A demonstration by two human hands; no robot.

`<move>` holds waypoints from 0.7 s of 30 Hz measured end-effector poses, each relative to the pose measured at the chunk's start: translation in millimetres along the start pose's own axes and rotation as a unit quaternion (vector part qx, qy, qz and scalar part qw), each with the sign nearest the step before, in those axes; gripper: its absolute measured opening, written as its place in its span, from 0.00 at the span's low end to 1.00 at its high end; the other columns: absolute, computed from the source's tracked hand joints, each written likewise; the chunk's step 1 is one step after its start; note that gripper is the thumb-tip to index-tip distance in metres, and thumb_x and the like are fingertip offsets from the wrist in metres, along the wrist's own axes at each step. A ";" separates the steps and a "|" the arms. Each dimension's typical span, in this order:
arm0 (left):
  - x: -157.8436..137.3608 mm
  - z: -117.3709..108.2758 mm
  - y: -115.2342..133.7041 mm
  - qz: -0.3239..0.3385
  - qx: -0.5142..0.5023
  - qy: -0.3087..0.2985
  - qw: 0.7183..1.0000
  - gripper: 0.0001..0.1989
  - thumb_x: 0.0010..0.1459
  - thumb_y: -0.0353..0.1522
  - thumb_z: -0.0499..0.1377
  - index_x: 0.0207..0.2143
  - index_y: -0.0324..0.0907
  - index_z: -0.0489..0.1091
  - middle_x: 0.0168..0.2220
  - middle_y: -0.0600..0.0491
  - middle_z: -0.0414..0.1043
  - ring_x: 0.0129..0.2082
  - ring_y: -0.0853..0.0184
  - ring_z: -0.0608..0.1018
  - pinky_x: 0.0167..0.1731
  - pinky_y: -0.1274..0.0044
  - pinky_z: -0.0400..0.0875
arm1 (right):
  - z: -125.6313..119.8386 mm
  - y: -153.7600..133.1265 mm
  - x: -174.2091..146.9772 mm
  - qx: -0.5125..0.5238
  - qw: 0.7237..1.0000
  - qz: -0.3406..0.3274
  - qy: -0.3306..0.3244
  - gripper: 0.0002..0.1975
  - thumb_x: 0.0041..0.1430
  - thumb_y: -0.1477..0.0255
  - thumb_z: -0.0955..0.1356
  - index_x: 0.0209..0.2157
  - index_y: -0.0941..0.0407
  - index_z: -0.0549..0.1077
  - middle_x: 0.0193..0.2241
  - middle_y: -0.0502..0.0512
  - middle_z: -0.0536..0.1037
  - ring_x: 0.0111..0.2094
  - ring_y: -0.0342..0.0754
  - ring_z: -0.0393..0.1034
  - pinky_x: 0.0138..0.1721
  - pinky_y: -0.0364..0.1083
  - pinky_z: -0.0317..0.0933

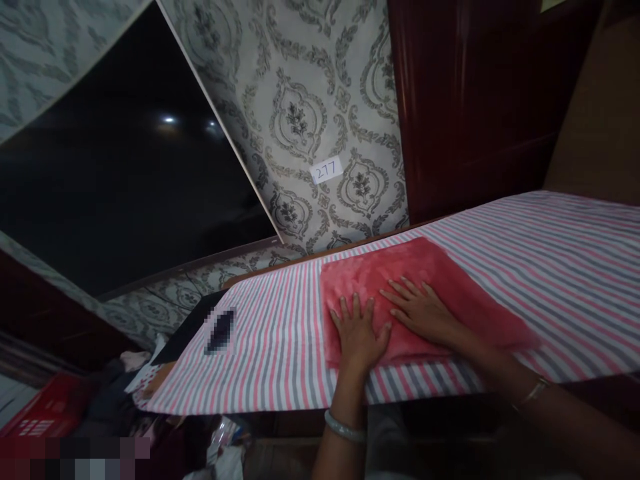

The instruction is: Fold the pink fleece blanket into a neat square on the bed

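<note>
A coral-pink plush cloth (pixel 465 300), folded into a flat rectangle, lies on a striped sheet (pixel 270 340). My left hand (pixel 359 333) rests palm down on its left part, fingers spread. Further right and a little higher, my right hand (pixel 417 310) also presses flat on the cloth with its fingers apart and pointing left. Neither hand grips the fabric. The thumb of the left hand comes near the fingers of the right without touching them. How many layers the cloth is folded into, I cannot tell.
A dark television (pixel 140 160) hangs at the left on patterned wallpaper, beside a paper label (pixel 327 171) reading 277. A dark red panel (pixel 470 100) stands behind the table. A blurred dark object (pixel 221 331) lies on the sheet's left; a red basket (pixel 47 407) sits below.
</note>
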State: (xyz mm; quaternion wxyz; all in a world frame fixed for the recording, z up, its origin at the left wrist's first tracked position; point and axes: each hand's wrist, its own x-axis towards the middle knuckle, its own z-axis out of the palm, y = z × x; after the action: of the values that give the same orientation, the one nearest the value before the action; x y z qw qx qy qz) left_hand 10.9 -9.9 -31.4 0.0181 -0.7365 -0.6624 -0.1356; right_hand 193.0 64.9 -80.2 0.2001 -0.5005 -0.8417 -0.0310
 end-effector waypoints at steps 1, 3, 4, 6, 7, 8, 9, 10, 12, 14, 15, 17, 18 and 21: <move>0.3 0.2 -0.3 -0.003 -0.001 -0.005 1.000 0.33 0.65 0.50 0.54 0.70 0.52 0.59 0.74 0.48 0.50 0.73 0.39 0.49 0.68 0.40 0.41 | -1.0 0.2 -1.7 0.001 1.000 -0.002 -0.005 0.28 0.71 0.57 0.55 0.68 0.44 0.65 0.70 0.55 0.60 0.71 0.62 0.50 0.66 0.71 0.47; 0.6 0.7 -0.7 -0.007 -0.003 -0.009 1.000 0.33 0.66 0.50 0.54 0.70 0.53 0.58 0.75 0.49 0.49 0.74 0.40 0.48 0.68 0.41 0.41 | -2.7 1.0 -7.5 0.004 1.000 -0.004 -0.009 0.29 0.71 0.55 0.55 0.68 0.44 0.64 0.70 0.54 0.59 0.71 0.60 0.50 0.66 0.69 0.49; 0.4 0.8 -0.9 -0.007 -0.004 -0.010 1.000 0.34 0.66 0.50 0.54 0.71 0.53 0.58 0.75 0.49 0.49 0.74 0.40 0.47 0.68 0.41 0.40 | -3.3 1.6 -11.9 0.006 1.000 -0.004 -0.010 0.29 0.71 0.55 0.55 0.68 0.44 0.64 0.70 0.55 0.59 0.71 0.60 0.50 0.66 0.69 0.49; -0.4 1.0 -1.0 -0.007 -0.006 -0.011 1.000 0.34 0.66 0.50 0.54 0.71 0.52 0.58 0.75 0.49 0.49 0.74 0.41 0.47 0.68 0.41 0.40 | -3.6 3.2 -23.7 0.010 1.000 -0.007 -0.011 0.29 0.71 0.54 0.55 0.68 0.44 0.64 0.70 0.55 0.59 0.70 0.60 0.52 0.66 0.68 0.51; -0.8 0.9 -1.1 -0.006 -0.006 -0.010 1.000 0.34 0.66 0.50 0.54 0.71 0.52 0.58 0.75 0.48 0.49 0.74 0.41 0.47 0.68 0.41 0.39 | -3.5 4.2 -31.0 0.012 1.000 -0.009 -0.009 0.29 0.71 0.54 0.55 0.68 0.44 0.64 0.70 0.55 0.60 0.70 0.59 0.53 0.65 0.67 0.52; -1.0 0.7 -1.2 -0.005 -0.006 -0.009 1.000 0.34 0.66 0.50 0.54 0.71 0.52 0.58 0.74 0.48 0.49 0.74 0.41 0.47 0.68 0.41 0.39 | -3.0 5.2 -39.0 0.014 1.000 -0.012 -0.004 0.29 0.71 0.54 0.55 0.68 0.43 0.64 0.69 0.55 0.60 0.69 0.59 0.54 0.65 0.67 0.53; -1.0 0.4 -1.3 -0.005 -0.005 -0.007 1.000 0.34 0.66 0.50 0.54 0.71 0.52 0.58 0.74 0.47 0.49 0.74 0.41 0.48 0.68 0.41 0.39 | -2.4 6.1 -47.3 0.014 1.000 -0.015 0.004 0.29 0.71 0.54 0.55 0.68 0.42 0.64 0.69 0.54 0.60 0.69 0.59 0.55 0.65 0.66 0.54; -0.7 0.1 -1.3 -0.003 -0.005 -0.004 1.000 0.34 0.66 0.49 0.54 0.71 0.51 0.58 0.74 0.47 0.49 0.74 0.41 0.48 0.68 0.41 0.40 | -1.5 6.9 -55.7 0.013 1.000 -0.017 0.014 0.28 0.71 0.54 0.55 0.68 0.42 0.64 0.69 0.54 0.61 0.69 0.58 0.55 0.65 0.66 0.54; 0.2 -0.6 -0.9 0.001 -0.004 0.004 1.000 0.33 0.66 0.49 0.55 0.70 0.51 0.59 0.74 0.46 0.50 0.74 0.41 0.49 0.68 0.41 0.41 | 0.9 7.8 -71.7 0.007 0.999 -0.023 0.033 0.29 0.72 0.53 0.55 0.69 0.42 0.63 0.68 0.53 0.63 0.69 0.58 0.56 0.65 0.65 0.55; 0.0 -1.1 0.8 0.001 -0.003 0.010 1.000 0.33 0.65 0.48 0.56 0.70 0.51 0.59 0.74 0.46 0.50 0.74 0.41 0.49 0.68 0.41 0.42 | 3.9 7.7 -85.1 0.004 0.998 -0.030 0.055 0.28 0.72 0.53 0.55 0.68 0.42 0.64 0.67 0.53 0.64 0.68 0.57 0.57 0.66 0.64 0.55; -1.3 -1.4 2.3 -0.002 -0.002 0.013 1.000 0.33 0.65 0.48 0.56 0.70 0.51 0.60 0.74 0.46 0.51 0.74 0.41 0.49 0.68 0.41 0.42 | 5.2 7.5 -90.7 0.004 0.997 -0.032 0.067 0.28 0.72 0.54 0.55 0.68 0.43 0.65 0.67 0.54 0.64 0.68 0.57 0.58 0.66 0.64 0.55; -7.9 -2.3 5.5 -0.011 0.000 0.016 1.000 0.32 0.66 0.47 0.56 0.70 0.50 0.60 0.74 0.46 0.51 0.73 0.41 0.50 0.68 0.42 0.44 | 5.7 7.7 -99.1 0.011 0.996 -0.029 0.081 0.28 0.72 0.54 0.56 0.67 0.44 0.66 0.67 0.54 0.64 0.68 0.58 0.58 0.65 0.65 0.56; -13.2 -3.2 6.9 -0.015 0.000 0.015 1.000 0.32 0.66 0.46 0.55 0.70 0.49 0.60 0.73 0.46 0.52 0.73 0.41 0.50 0.69 0.43 0.44 | 3.7 8.3 -101.7 0.020 0.996 -0.026 0.078 0.28 0.71 0.54 0.56 0.66 0.45 0.67 0.67 0.55 0.64 0.67 0.58 0.59 0.65 0.65 0.57; -30.5 -11.2 6.4 -0.018 -0.008 -0.006 1.000 0.31 0.67 0.43 0.54 0.70 0.45 0.61 0.73 0.44 0.53 0.73 0.43 0.52 0.69 0.47 0.48 | -15.7 12.9 -100.4 0.078 0.996 -0.016 0.033 0.29 0.69 0.52 0.57 0.62 0.48 0.73 0.63 0.58 0.69 0.64 0.60 0.64 0.61 0.66 0.62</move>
State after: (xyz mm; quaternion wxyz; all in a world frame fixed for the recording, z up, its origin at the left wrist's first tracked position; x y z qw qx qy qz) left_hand 12.6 -42.6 -26.4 0.0054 -0.7257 -0.6742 -0.1370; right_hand 250.9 -16.0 -104.6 0.2657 -0.4684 -0.8425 0.0145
